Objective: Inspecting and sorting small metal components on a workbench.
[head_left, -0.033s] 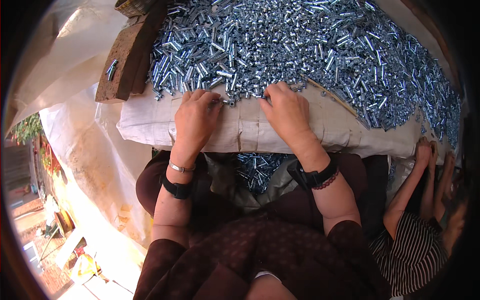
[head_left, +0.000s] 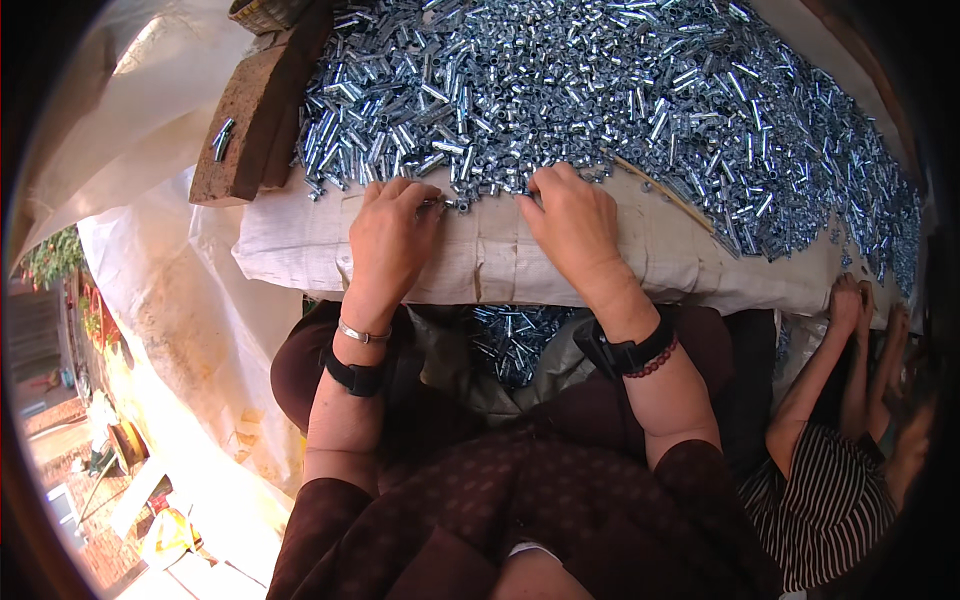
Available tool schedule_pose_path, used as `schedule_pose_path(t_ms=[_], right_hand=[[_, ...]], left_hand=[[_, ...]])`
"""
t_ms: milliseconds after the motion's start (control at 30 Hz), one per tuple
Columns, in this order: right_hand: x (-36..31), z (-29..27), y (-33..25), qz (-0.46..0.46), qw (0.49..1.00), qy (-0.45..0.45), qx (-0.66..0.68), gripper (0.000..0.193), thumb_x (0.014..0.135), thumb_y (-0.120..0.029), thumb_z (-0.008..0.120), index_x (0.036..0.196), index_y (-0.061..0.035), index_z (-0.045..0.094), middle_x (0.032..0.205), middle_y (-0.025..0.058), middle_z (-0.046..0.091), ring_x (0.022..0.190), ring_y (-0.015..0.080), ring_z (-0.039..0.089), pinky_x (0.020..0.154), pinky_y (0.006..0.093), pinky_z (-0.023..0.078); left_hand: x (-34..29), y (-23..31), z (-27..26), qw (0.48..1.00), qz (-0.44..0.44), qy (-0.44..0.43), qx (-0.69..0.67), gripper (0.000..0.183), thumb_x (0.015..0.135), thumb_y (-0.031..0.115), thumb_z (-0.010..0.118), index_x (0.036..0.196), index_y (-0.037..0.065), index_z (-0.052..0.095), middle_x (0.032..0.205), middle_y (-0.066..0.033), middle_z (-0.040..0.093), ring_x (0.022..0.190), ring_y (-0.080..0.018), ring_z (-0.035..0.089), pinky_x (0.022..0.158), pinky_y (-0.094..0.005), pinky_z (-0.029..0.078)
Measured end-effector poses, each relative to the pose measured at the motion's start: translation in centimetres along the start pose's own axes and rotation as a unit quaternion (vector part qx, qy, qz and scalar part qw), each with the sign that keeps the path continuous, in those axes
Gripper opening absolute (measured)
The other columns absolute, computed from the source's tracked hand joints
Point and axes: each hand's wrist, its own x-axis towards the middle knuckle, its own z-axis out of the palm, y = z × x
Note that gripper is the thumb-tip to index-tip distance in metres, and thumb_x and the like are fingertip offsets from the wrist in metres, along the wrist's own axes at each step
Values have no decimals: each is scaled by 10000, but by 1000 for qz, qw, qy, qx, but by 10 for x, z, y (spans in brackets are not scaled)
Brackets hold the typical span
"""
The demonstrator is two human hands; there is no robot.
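A wide heap of small shiny metal tubes (head_left: 560, 110), some long and some short, covers a pale cloth-wrapped work surface (head_left: 480, 255). At the near edge of the heap, my left hand (head_left: 390, 232) is closed in a pinch, with a small metal tube (head_left: 432, 203) showing at the thumb and fingertips. Several short loose pieces lie just right of those fingers. My right hand (head_left: 578, 222) is closed too, its fingertips at the rim of the heap. A bit of metal glints there, but the fingers mostly hide what they hold.
A thin stick (head_left: 670, 195) lies along the heap's right front edge. At the left stands a wooden block (head_left: 245, 120) with a few tubes on it, and a woven basket (head_left: 262, 14) behind. More tubes (head_left: 515, 345) show below, between my knees. Another person's arms (head_left: 825, 345) reach in at right.
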Motion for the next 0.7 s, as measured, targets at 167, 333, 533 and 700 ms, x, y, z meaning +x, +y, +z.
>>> schedule_pose_path(t_ms=[167,333,533,700], right_hand=[[2,-4,4,0,999,-35,11,126,768,-142,618,851,-53,587,850,116,591,766,326,619,660,444,495],[-2,-5,-3,-39,999,-5,20,119,770,-123,622,877,-70,614,867,99,600,802,313,605,688,416,482],[2,7,-1,-58,997,42,21,132,761,-108,636,884,-68,609,865,94,601,799,298,608,692,411,485],[4,-3,10,26,993,-27,110,68,766,-97,638,821,-58,641,843,84,616,757,288,617,683,391,491]], left_hand=[[1,3,-1,999,-7,-29,-14,120,752,162,691,855,104,670,840,-45,605,827,-266,561,706,-371,462],[0,6,-6,998,-10,-57,-21,148,743,186,707,862,107,671,852,-49,600,833,-267,561,707,-373,462],[7,12,23,996,43,56,-46,207,734,190,722,908,102,653,893,-51,604,854,-273,561,738,-372,452],[5,3,25,998,12,24,-53,201,745,142,706,936,101,655,898,-63,617,865,-275,572,751,-355,453]])
